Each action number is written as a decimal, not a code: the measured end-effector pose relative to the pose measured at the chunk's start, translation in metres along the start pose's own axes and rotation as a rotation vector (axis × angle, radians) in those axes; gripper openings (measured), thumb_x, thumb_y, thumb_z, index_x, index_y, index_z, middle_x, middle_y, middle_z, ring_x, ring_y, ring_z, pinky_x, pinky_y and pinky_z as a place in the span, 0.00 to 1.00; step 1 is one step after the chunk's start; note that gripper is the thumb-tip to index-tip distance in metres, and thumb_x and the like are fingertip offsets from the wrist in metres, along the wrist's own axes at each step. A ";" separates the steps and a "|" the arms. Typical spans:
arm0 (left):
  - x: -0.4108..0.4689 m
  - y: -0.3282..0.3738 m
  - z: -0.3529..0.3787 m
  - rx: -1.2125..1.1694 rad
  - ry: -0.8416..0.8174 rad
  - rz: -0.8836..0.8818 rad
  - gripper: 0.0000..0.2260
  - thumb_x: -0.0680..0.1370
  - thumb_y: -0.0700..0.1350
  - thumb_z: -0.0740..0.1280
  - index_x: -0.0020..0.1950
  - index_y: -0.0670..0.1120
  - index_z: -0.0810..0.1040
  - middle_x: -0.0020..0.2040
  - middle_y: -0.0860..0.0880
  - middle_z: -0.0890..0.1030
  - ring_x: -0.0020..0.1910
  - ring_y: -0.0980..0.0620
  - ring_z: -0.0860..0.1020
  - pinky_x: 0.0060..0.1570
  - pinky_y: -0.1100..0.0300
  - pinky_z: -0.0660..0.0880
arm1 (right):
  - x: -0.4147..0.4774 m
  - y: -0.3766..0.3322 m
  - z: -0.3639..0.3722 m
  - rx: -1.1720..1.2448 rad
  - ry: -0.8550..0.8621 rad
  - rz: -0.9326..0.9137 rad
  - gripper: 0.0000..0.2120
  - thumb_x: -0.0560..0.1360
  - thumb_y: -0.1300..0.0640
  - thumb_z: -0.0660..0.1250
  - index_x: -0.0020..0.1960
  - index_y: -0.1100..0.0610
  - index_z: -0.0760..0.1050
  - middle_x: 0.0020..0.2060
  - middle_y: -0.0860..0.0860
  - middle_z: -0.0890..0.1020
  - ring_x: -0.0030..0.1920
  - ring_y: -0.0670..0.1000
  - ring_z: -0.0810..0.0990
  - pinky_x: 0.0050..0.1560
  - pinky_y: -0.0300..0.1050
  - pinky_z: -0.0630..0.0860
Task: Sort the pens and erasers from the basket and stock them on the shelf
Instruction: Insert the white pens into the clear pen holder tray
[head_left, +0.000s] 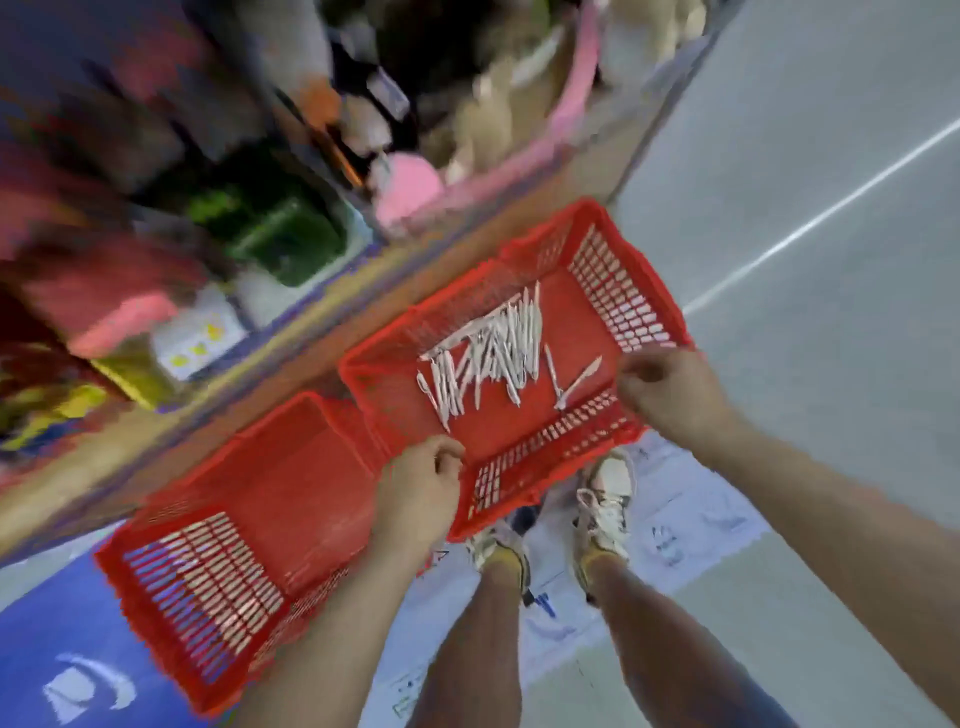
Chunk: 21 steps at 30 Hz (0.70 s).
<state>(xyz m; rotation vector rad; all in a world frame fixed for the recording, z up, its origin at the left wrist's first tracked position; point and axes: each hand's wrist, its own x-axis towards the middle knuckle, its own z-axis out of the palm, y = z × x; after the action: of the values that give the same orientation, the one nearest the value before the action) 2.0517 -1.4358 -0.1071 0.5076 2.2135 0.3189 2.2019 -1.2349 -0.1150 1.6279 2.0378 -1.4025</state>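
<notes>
A red slotted plastic basket (621, 291) is held up in front of me, tilted. My left hand (421, 491) grips its near left corner and my right hand (670, 392) grips its near right rim. Inside lies a pile of white pens (488, 358), with two loose ones (566, 382) off to the right. No erasers show in it. A second red basket (208, 561) with nothing visible inside sits lower left, next to the shelf (171, 426). The shelf is blurred.
The shelf runs diagonally along the left, packed with blurred goods: green boxes (280, 234), a pink item (410, 189), yellow packs (57, 405). Grey floor lies to the right. My legs and shoes (605, 512) stand on printed paper below the basket.
</notes>
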 end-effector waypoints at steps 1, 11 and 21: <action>0.022 -0.011 0.021 0.027 -0.008 -0.012 0.07 0.76 0.42 0.64 0.49 0.51 0.81 0.46 0.52 0.84 0.47 0.50 0.81 0.47 0.60 0.73 | 0.020 0.010 0.014 -0.037 0.003 -0.013 0.07 0.71 0.63 0.66 0.43 0.57 0.82 0.34 0.54 0.81 0.39 0.56 0.81 0.47 0.52 0.78; 0.215 -0.095 0.148 0.255 0.078 0.033 0.12 0.77 0.42 0.62 0.61 0.45 0.76 0.57 0.42 0.80 0.56 0.41 0.78 0.55 0.53 0.73 | 0.203 0.097 0.162 -0.118 -0.034 0.079 0.12 0.75 0.59 0.66 0.55 0.65 0.78 0.50 0.61 0.82 0.53 0.60 0.80 0.52 0.48 0.76; 0.293 -0.118 0.181 0.188 0.217 -0.343 0.24 0.73 0.53 0.69 0.62 0.37 0.71 0.60 0.38 0.77 0.59 0.38 0.76 0.53 0.52 0.72 | 0.262 0.107 0.218 -0.130 -0.106 0.130 0.15 0.73 0.51 0.71 0.50 0.63 0.78 0.45 0.57 0.82 0.46 0.56 0.81 0.40 0.40 0.74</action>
<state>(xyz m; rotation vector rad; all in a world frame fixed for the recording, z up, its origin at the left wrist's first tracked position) 1.9929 -1.3959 -0.4640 0.1898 2.5055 -0.0171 2.1051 -1.2277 -0.4590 1.5665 1.8868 -1.2565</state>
